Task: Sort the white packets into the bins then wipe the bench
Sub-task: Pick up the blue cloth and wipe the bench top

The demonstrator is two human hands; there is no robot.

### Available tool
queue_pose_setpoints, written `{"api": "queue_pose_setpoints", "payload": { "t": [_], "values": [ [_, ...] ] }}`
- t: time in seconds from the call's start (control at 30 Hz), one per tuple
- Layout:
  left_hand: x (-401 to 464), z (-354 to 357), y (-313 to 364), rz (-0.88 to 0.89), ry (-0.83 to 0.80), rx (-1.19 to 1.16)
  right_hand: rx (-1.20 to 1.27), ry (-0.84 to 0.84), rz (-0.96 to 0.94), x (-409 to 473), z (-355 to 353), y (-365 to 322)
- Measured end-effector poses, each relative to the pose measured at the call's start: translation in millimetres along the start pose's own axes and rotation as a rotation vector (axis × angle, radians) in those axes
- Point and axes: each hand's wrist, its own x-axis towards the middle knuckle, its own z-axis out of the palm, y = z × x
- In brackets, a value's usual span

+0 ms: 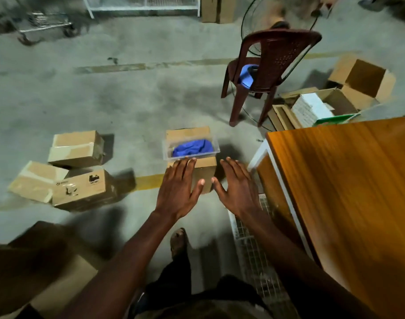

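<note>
Concrete floor (pixel 128 100) fills most of the view, wooden tabletop (pixel 348 192) at 3 o'clock, bare where it shows. Clear bin (pixel 191 147) at centre sits on a cardboard box (pixel 202 171), blue cloth (pixel 193 147) inside, long axis running 9 to 3. Left hand (pixel 178 189) and right hand (pixel 237 189) hover just short, fingers spread, holding nothing. Best to grip both short ends, lift level. White packets: none clearly visible.
</note>
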Motion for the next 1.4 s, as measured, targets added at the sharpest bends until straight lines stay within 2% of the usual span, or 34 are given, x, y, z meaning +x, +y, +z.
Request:
{"api": "queue_pose_setpoints", "payload": {
  "t": [0.33, 0.53, 0.7, 0.8, 0.9, 1.1, 1.4],
  "values": [
    [130.3, 35.2, -87.3, -0.007, -0.193, 0.059, -0.029, -0.081, -0.043, 152.1, 79.7, 6.2],
    [203.7, 93.2, -126.8, -0.037, -0.209, 0.041, -0.042, -0.179, -0.065, 233.9, 166.3, 35.2],
    [228.2, 136.7, -150.6, -0.084, -0.179, 0.005, -0.083, -0.509, -0.033, 289.0, 246.1, 56.6],
    [229.2, 146.4, -156.0, -0.091, -0.147, -0.006, -0.125, -0.629, 0.031, 309.8, 279.9, 58.7],
    [229.2, 147.4, -156.9, -0.103, -0.128, -0.02, -0.223, -0.666, 0.144, 323.0, 294.8, 50.1],
    [230.9, 118.0, -151.5, -0.081, -0.129, 0.009, -0.181, -0.586, 0.163, 329.3, 264.1, 34.4],
    [222.4, 11.5, -107.0, 0.052, -0.027, -0.003, -0.069, -0.292, 0.266, 258.7, 92.0, -12.2]
  ]
}}
